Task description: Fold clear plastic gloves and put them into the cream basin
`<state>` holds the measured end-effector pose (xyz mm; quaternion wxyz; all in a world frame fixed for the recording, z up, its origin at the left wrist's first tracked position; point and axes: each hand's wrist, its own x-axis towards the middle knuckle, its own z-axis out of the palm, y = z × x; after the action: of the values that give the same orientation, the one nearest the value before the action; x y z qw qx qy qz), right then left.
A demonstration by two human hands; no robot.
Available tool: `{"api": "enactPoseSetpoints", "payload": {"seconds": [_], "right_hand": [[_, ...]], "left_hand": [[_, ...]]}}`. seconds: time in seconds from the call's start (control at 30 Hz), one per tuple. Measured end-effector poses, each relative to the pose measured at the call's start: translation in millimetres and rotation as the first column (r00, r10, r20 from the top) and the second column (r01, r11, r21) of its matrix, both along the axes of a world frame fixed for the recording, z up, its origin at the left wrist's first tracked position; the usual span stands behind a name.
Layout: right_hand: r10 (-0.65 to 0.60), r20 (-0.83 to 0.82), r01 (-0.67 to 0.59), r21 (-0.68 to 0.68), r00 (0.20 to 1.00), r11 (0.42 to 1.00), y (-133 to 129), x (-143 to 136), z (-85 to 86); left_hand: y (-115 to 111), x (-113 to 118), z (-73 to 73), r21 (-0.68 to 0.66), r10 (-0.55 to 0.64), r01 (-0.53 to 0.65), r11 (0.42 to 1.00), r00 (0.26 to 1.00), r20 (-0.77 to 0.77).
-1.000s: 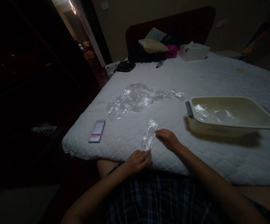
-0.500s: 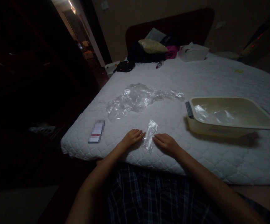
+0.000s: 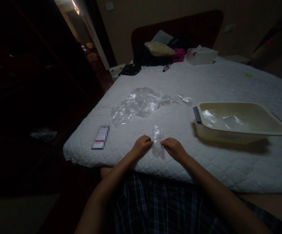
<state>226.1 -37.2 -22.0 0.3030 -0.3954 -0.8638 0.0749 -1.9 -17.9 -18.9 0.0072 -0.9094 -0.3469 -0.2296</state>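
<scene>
A small clear plastic bag [image 3: 158, 149] lies near the front edge of the bed, between my two hands. My left hand [image 3: 142, 145] pinches its left side with closed fingers. On the opposite side, my right hand [image 3: 174, 148] grips the bag's right edge between thumb and fingers. Beyond them spreads a crumpled heap of clear plastic bags [image 3: 143, 102]. To the right stands a cream plastic tub [image 3: 228, 135] with a grey handle and some shiny clear plastic inside.
A phone-like rectangle [image 3: 100, 138], blurred out, lies to the left on the white quilted mattress [image 3: 204, 81]. Toward the headboard [image 3: 199, 24] sit a white box [image 3: 201, 57], a beige pillow [image 3: 159, 48] and a rolled pink cloth [image 3: 179, 55]. The bed's left edge drops into darkness.
The small bag has gone from a flat, smooth strip to a more crumpled shape, narrowed between my fingers. My hands have shifted only slightly. The heap and tub stay put.
</scene>
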Motion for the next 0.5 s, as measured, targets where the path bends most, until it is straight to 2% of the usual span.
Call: {"api": "enactPoseSetpoints", "payload": {"seconds": [0.13,0.27,0.37,0.5], "right_hand": [[-0.143,-0.119,0.118,-0.197,0.983,0.973,5.1,-4.3,-2.2],[-0.217,-0.272,0.113,-0.353,0.938,0.929,8.4,-8.4,-3.7],[-0.264,-0.318,0.124,-0.399,0.911,0.909,8.5,-9.4,-4.5],[-0.272,-0.325,0.138,-0.379,0.906,0.915,7.3,-10.0,-4.9]], "left_hand": [[-0.2,8.0,2.7,-0.162,0.097,-0.078,0.984,0.989,0.114],[1.6,16.3,8.9,-0.277,0.181,-0.142,0.950,0.977,0.117],[3.8,21.7,12.8,-0.327,0.236,-0.199,0.924,0.969,0.078],[6.6,28.4,17.8,-0.357,0.322,-0.289,0.888,0.946,0.035]]}}
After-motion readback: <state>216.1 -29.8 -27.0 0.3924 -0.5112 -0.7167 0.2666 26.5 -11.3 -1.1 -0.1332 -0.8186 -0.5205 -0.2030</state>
